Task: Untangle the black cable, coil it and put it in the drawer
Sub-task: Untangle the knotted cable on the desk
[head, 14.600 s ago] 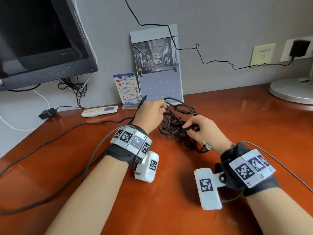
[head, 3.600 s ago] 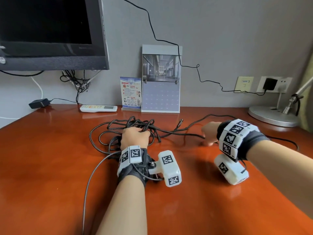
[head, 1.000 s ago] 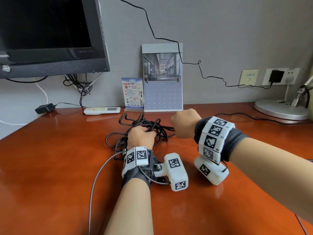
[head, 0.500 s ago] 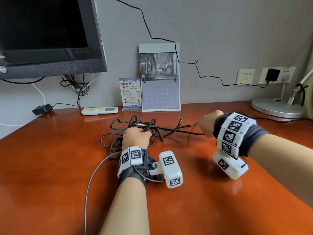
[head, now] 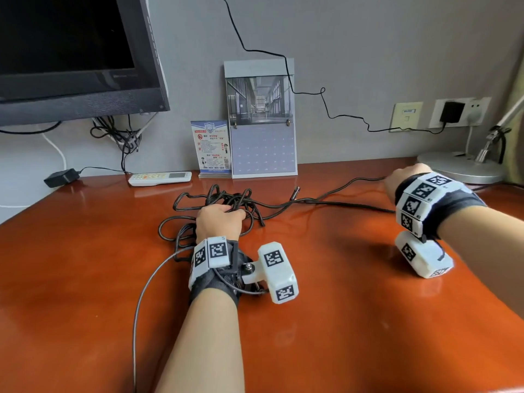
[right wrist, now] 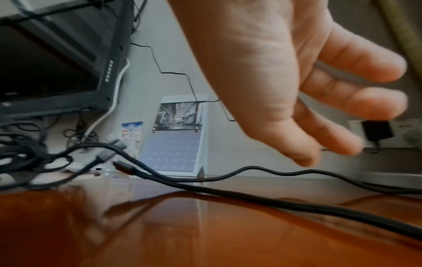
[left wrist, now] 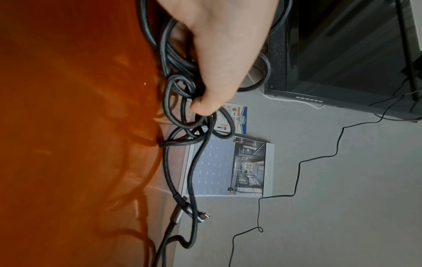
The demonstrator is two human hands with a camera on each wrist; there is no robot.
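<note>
Glossy orange surface (head: 340, 321) is carrying the black cable (head: 226, 202) — half-tangled. Left hand (head: 218, 222) is clutching its loops; right hand (right wrist: 297, 81) is hovering, fingers spread — only the right wrist view is showing this.

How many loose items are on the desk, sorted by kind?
Tangled black cable: 1
White remote control: 1
Desk calendar: 1
Small info card: 1
Black power adapter: 1
Lamp base: 1
Total: 6
</note>
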